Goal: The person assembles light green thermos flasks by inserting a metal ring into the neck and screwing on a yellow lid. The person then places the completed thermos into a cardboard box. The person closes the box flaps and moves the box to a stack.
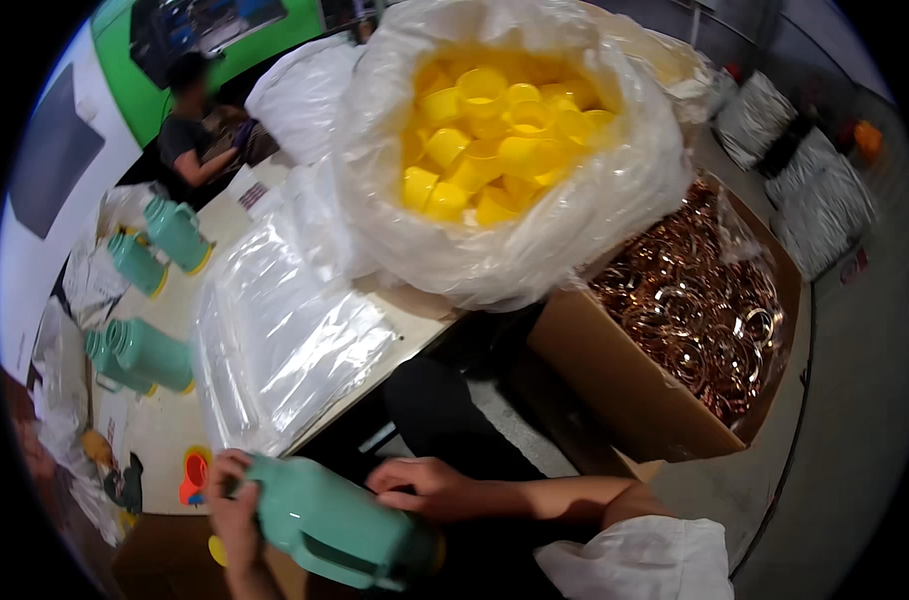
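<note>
A teal plastic jug (pixel 325 515) with a moulded handle lies tilted on its side at the lower middle, in front of my body. Wrapped round its neck end at the left is my left hand (pixel 233 505), fingers closed. My right hand (pixel 425 488) is curled against the jug's upper side toward the base, where a bit of yellow shows. Some of the right fingers are hidden by the jug. Beside the left hand on the table is a small orange-red, cup-like piece (pixel 195 475).
Several teal jugs (pixel 175 235) with yellow bases stand or lean on the table's left. Flat clear plastic bags (pixel 285 330) cover its middle. Behind is a big bag (pixel 615 205) of yellow cups (pixel 485 150). A carton (pixel 605 385) of coppery rings stands right. A co-worker (pixel 190 130) sits far left.
</note>
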The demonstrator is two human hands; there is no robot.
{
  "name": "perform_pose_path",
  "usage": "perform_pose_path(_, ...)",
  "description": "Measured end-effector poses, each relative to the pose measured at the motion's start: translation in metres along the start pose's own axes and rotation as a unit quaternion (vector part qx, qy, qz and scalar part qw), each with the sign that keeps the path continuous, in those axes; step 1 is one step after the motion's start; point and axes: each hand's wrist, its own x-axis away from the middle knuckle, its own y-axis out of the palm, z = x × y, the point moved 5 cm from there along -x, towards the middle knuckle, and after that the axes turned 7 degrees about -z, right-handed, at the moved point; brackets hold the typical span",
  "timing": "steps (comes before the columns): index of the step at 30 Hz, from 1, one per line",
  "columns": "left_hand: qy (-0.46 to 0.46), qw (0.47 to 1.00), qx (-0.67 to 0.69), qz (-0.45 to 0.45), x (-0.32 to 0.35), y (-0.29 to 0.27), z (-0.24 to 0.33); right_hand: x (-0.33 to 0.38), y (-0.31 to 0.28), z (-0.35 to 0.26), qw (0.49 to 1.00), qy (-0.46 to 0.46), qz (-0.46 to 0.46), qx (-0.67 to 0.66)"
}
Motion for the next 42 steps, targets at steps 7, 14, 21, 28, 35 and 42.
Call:
perform_pose_path(7, -0.14, 0.968, 0.19, -0.08, 0.008, 0.062, -0.084, 0.144, -0.209, -0.085, 0.873, 0.015, 0.405, 0.272)
perform_pose_path(14, -0.177, 0.949, 0.257, -0.051, 0.024, 0.064, -0.094, 0.194, -0.383, -0.018, 0.717, 0.371, 0.298, 0.508)
perform_pose_path(21, -0.196, 0.969, 0.148, 0.01, 0.033, 0.037, -0.111, 0.198, -0.384, 0.028, 0.674, 0.439, 0.326, 0.497)
perform_pose_path(28, -0.197, 0.967, 0.157, 0.027, 0.041, 0.044, -0.113, 0.167, -0.337, -0.074, 0.698, 0.22, 0.405, 0.549)
perform_pose_path(35, -0.185, 0.966, 0.181, -0.005, 0.042, 0.045, -0.117, 0.068, -0.201, -0.117, 0.82, -0.064, 0.407, 0.398)
perform_pose_path(42, -0.11, 0.949, 0.295, 0.028, 0.021, 0.048, -0.083, -0.083, -0.002, -0.055, 0.957, -0.211, -0.052, 0.19)
